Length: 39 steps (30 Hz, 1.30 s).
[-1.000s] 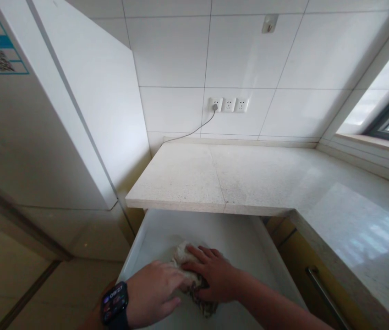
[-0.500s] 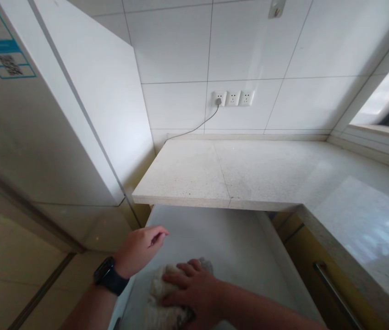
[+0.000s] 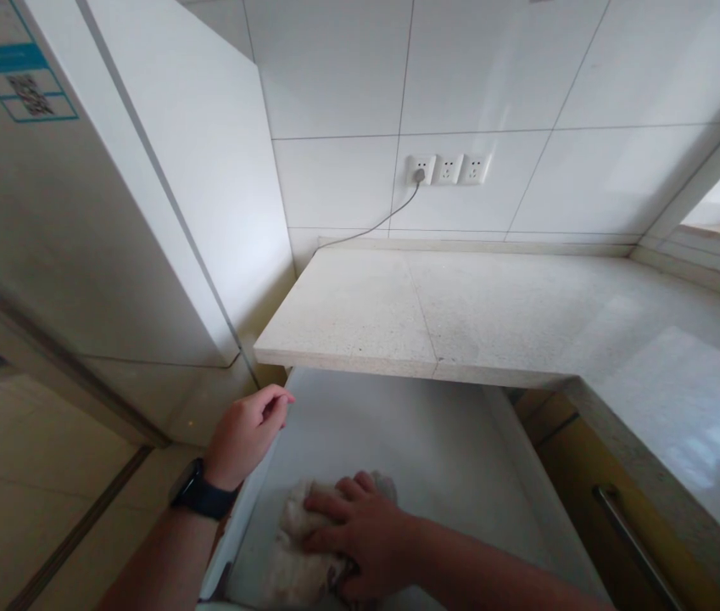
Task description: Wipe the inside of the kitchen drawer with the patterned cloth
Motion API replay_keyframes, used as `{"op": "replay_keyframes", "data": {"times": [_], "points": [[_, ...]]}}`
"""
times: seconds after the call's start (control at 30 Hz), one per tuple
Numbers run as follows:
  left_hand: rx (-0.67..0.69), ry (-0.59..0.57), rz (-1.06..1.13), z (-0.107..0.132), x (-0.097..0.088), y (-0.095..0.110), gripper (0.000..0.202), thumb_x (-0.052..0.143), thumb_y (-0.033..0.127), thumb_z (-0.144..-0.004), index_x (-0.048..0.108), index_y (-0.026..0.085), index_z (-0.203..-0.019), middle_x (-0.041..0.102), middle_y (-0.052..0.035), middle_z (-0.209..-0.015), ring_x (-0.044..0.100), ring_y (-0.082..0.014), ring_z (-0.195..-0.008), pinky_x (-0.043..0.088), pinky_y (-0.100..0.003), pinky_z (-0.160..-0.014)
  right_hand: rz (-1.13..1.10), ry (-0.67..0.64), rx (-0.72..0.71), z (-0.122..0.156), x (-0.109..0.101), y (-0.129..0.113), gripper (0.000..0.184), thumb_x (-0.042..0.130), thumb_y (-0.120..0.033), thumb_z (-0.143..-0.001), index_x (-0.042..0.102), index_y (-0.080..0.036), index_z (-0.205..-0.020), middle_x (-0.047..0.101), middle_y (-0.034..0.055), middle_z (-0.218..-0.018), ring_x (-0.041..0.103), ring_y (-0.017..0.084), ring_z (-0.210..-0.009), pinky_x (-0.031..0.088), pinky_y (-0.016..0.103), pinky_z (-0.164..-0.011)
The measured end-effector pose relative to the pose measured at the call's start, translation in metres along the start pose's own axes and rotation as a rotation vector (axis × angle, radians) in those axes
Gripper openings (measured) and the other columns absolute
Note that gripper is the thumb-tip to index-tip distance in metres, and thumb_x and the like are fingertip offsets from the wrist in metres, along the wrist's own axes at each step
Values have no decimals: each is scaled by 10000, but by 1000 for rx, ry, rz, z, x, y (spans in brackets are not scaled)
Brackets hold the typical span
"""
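A pulled-out drawer (image 3: pixel 449 458) with a pale, smooth bottom extends from under the countertop. Inside it, towards the front left, lies a crumpled whitish cloth (image 3: pixel 299 543). My right hand (image 3: pixel 363 535) grips this cloth from above, its fingers over the folds and pressing it against the drawer bottom. By the drawer's left side wall is my left hand (image 3: pixel 254 428), with curled fingers and nothing visible in them; whether it touches the rim I cannot tell. A black watch (image 3: pixel 200 492) is on the left wrist.
Above the drawer juts a speckled stone countertop (image 3: pixel 360 314), its edge turning towards me at the right. A tall white appliance (image 3: pixel 207 153) stands at left. A metal handle (image 3: pixel 636 543) sits on the right cabinet front. The wall has sockets (image 3: pixel 449 169) with a plugged-in cord (image 3: pixel 372 227).
My left hand has shifted left and up, from over the drawer to its left side. The right hand stays on the cloth with little movement. The view has tilted slightly downward.
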State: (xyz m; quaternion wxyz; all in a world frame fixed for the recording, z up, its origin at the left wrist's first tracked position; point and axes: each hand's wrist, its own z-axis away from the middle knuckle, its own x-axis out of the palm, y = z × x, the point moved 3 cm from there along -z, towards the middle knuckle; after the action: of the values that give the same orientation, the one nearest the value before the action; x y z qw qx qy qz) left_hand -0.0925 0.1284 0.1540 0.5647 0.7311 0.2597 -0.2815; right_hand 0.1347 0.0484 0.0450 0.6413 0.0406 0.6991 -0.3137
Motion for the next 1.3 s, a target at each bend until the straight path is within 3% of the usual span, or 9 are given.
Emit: {"op": "replay_keyframes", "data": {"times": [0.13,0.37,0.57,0.67,0.73,0.87,0.97,1.1,1.3], "points": [[14,-7,-18,1,1,1,301,454,400,-997,679,203,-1039,618,36,-714,603,-114,-668,408,-245,-634,10,-14,-45,-2,-3,8,718,654,-609,-796,384,-551,-1459,250,-114,-1627,444,323,-1240,343,553,-998],[35,-30,-31,4,1,6,290,453,408,-1003,672,221,-1032,625,39,-725,605,-112,-674,408,-244,-650,102,241,619,-3,-19,58,686,616,-444,-813,431,-426,-1472,280,-17,-1622,408,375,-1261,335,573,-976],[12,12,-8,4,-1,4,290,451,420,-997,658,220,-1036,622,29,-733,602,-124,-682,410,-241,-648,22,15,-27,-10,15,-3,757,593,-697,-786,348,-530,-1483,240,-97,-1632,445,341,-1193,364,591,-934],[3,12,-11,3,-1,5,305,447,426,-994,661,211,-1025,627,19,-729,605,-134,-684,404,-243,-642,47,13,-73,-17,7,11,716,578,-673,-815,371,-514,-1482,261,-82,-1628,454,321,-1195,351,548,-958],[12,8,-22,3,-2,7,302,445,416,-992,665,209,-1002,636,11,-740,609,-141,-695,404,-243,-653,94,61,95,-26,-10,45,729,617,-603,-802,396,-475,-1485,274,-39,-1626,455,332,-1205,331,532,-974],[18,-3,-71,3,-2,9,290,448,401,-989,673,219,-979,658,2,-788,621,-144,-724,400,-242,-661,162,258,761,-38,-52,131,617,502,-512,-904,413,-402,-1505,366,46,-1572,397,355,-1308,283,516,-1025],[12,-12,-95,3,0,10,281,447,389,-989,679,231,-995,676,0,-830,639,-144,-757,400,-241,-668,160,301,959,-49,-65,164,571,417,-518,-942,532,-243,-1428,533,178,-1390,437,411,-1264,271,572,-1006],[9,-16,-124,4,1,11,275,436,381,-999,675,245,-994,685,10,-857,645,-140,-783,392,-251,-687,166,314,915,-74,-60,161,565,472,-515,-913,518,-309,-1437,529,129,-1412,424,406,-1285,275,577,-1013],[18,-41,-134,5,1,13,261,427,376,-1008,657,252,-991,696,25,-925,648,-135,-833,396,-263,-739,128,252,563,-104,-35,104,670,596,-556,-821,461,-410,-1462,299,-14,-1614,367,405,-1311,320,581,-1008]]}}
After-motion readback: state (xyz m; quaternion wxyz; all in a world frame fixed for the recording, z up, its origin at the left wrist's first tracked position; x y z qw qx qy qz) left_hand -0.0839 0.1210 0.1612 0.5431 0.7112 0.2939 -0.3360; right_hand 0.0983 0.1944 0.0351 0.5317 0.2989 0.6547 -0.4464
